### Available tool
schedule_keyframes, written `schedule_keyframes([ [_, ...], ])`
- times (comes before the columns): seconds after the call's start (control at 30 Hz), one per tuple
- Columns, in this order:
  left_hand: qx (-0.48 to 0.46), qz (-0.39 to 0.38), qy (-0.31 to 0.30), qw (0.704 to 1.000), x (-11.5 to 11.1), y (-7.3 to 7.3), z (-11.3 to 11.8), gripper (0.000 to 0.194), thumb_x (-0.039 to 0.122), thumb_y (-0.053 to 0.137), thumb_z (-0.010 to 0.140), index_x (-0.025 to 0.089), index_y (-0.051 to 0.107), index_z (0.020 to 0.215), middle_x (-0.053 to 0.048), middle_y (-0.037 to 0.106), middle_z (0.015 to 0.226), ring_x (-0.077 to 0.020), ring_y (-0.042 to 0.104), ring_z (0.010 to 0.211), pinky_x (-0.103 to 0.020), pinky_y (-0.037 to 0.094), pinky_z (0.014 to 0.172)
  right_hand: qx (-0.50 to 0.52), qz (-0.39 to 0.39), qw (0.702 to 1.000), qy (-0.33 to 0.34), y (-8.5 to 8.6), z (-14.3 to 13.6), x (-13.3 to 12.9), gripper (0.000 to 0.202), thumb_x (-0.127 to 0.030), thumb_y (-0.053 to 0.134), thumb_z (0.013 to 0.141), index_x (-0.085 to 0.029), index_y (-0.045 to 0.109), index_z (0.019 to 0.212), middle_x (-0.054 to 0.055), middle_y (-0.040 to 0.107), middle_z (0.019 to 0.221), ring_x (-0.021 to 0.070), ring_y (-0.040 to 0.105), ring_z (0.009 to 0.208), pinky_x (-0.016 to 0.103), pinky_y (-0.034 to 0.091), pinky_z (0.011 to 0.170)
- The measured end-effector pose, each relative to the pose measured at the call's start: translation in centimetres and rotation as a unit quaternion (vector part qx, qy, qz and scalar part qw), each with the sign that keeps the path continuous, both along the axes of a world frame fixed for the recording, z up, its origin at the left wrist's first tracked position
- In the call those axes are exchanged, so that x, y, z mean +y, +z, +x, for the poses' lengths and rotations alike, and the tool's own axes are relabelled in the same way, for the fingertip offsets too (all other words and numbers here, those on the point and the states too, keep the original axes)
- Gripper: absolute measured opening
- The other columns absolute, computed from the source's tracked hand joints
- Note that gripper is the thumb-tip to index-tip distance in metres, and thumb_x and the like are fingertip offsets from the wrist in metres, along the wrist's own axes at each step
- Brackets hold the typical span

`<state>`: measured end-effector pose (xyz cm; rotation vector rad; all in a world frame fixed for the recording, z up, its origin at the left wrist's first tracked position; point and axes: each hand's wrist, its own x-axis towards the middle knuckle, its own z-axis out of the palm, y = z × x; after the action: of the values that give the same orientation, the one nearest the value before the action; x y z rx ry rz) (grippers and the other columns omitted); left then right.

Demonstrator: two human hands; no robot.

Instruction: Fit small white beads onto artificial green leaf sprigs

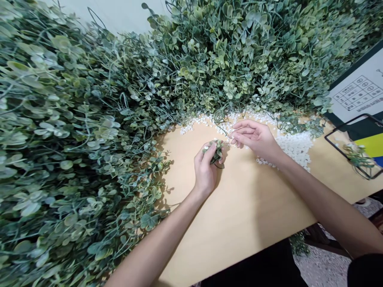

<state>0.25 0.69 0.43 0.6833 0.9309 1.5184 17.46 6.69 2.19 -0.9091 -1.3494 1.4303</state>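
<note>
My left hand [206, 167] is closed round a small bunch of green leaves [217, 152], with small white pieces among them, above the wooden table. To its right, my right hand [254, 137] has its thumb and fingertips pressed together at thin pale strands that run toward the bunch. A loose heap of small white ring-shaped pieces [296, 149] lies beside and beyond my right wrist. More white pieces are scattered behind both hands, along the edge of the greenery.
Piles of artificial foliage [74, 131] cover the left side and back of the table [227, 223]. At the right stand a dark green board with a printed sheet [357, 93], a black wire frame [338, 149] and a yellow item [372, 145]. The table's front edge is near my body.
</note>
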Motion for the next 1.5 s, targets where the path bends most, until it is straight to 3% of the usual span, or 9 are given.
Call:
schedule_keyframes([
  [0.23,0.074,0.002,0.006,0.997,0.0,-0.5,-0.2,0.024,0.039,0.083,0.083,0.018,0.072,0.085,-0.002,0.064,0.082,-0.0110,0.056,0.068,-0.023,0.044,0.060,-0.006,-0.012,1.000,0.004,0.2,0.1,0.0,0.038,-0.043,0.086,0.081,-0.020,0.068,0.105,0.003,0.079,0.082,0.0139,0.069,0.067,0.029,0.056,0.069],
  [0.5,0.161,0.033,0.020,0.986,-0.1,-1.2,-0.3,0.027,0.041,0.084,0.084,0.017,0.073,0.090,0.001,0.057,0.073,-0.0088,0.049,0.062,-0.023,0.039,0.058,0.015,-0.030,0.999,0.018,0.5,0.0,-0.2,0.035,-0.038,0.087,0.082,-0.018,0.069,0.104,0.003,0.079,0.084,0.0141,0.071,0.070,0.029,0.057,0.070],
  [0.73,0.177,0.038,0.025,0.983,-0.1,-1.1,-0.2,0.030,0.043,0.085,0.083,0.017,0.073,0.091,-0.002,0.069,0.084,-0.0097,0.057,0.067,-0.022,0.046,0.062,-0.001,-0.045,0.998,0.038,0.3,-0.1,-0.2,0.035,-0.039,0.087,0.082,-0.020,0.069,0.105,0.002,0.078,0.083,0.0146,0.072,0.071,0.029,0.058,0.071],
  [0.87,0.156,0.030,0.045,0.986,-0.1,-1.3,-0.3,0.031,0.037,0.090,0.077,0.017,0.077,0.098,-0.006,0.076,0.099,-0.0144,0.069,0.084,-0.027,0.056,0.080,-0.012,-0.042,0.998,0.052,0.1,-0.2,-0.3,0.034,-0.039,0.085,0.083,-0.020,0.069,0.106,0.002,0.078,0.084,0.0153,0.072,0.072,0.030,0.058,0.071],
  [1.0,0.142,0.020,0.056,0.988,-0.1,-1.5,-0.2,0.031,0.033,0.094,0.072,0.016,0.080,0.095,-0.008,0.079,0.103,-0.0176,0.073,0.092,-0.031,0.057,0.091,-0.016,-0.041,0.997,0.057,0.3,-0.2,-0.5,0.033,-0.040,0.085,0.083,-0.020,0.069,0.104,0.002,0.076,0.082,0.0155,0.072,0.072,0.030,0.058,0.071],
  [1.5,0.161,0.034,0.046,0.985,-0.3,-1.0,-0.1,0.024,0.034,0.092,0.075,0.017,0.081,0.088,-0.006,0.080,0.094,-0.0171,0.073,0.085,-0.032,0.058,0.088,-0.018,-0.037,0.998,0.057,-0.2,-0.3,-0.4,0.031,-0.037,0.084,0.083,-0.019,0.070,0.104,0.001,0.076,0.080,0.0127,0.065,0.063,0.028,0.053,0.062],
])
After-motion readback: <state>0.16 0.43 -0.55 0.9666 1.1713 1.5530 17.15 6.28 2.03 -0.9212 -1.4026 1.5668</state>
